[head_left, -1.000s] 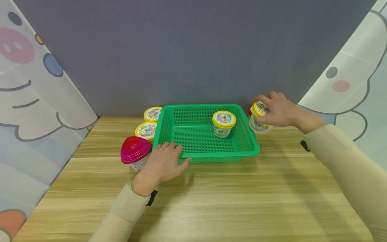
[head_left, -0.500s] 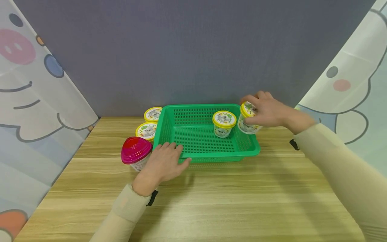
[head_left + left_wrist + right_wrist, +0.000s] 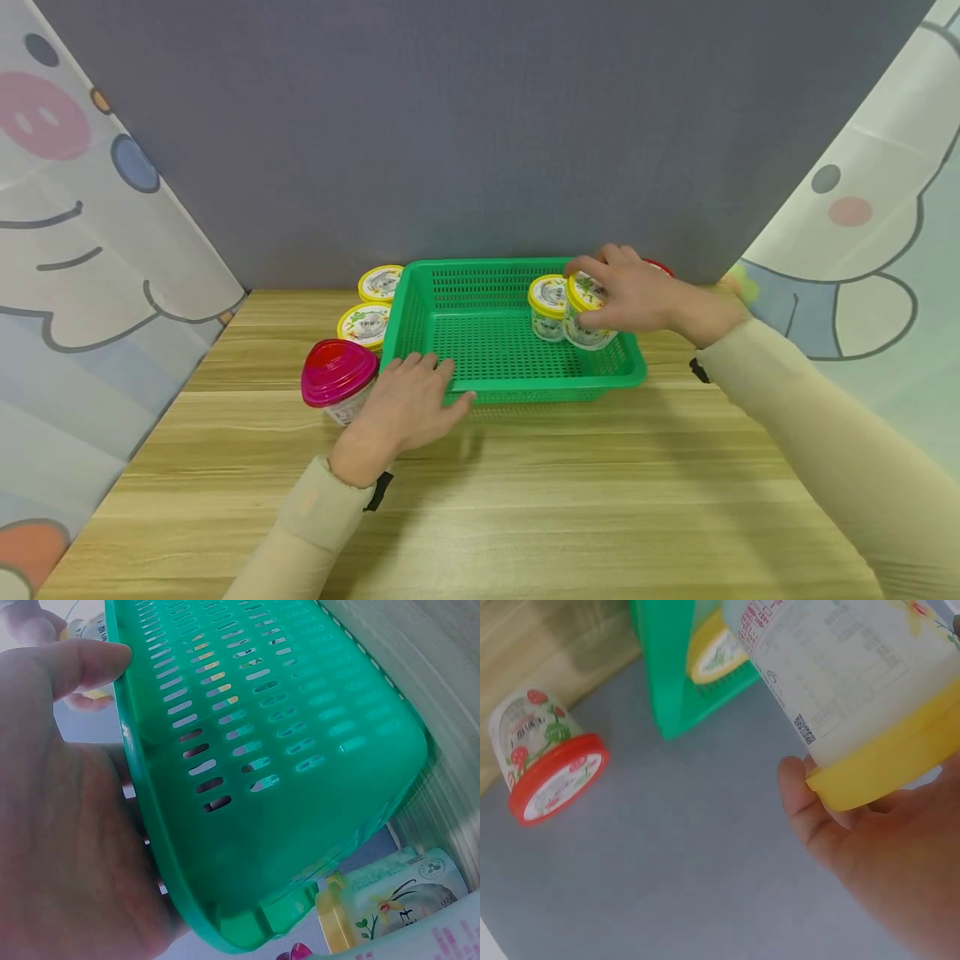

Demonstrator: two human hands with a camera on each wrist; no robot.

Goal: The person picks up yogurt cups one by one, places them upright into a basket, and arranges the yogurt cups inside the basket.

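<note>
Your right hand grips a yellow-lidded cup by its lid, over the right end of the green basket, beside a second cup. Your left hand rests loosely on the near rim, beside the pink-lidded tub.

Free rm L in bskt, yel-lid cup blocking R

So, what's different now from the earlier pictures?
The right hand carried its yellow-lidded cup left, from right of the green basket to over it, near the cup inside. The left hand stayed on the basket; basket and pink-lidded cup didn't move.
</note>
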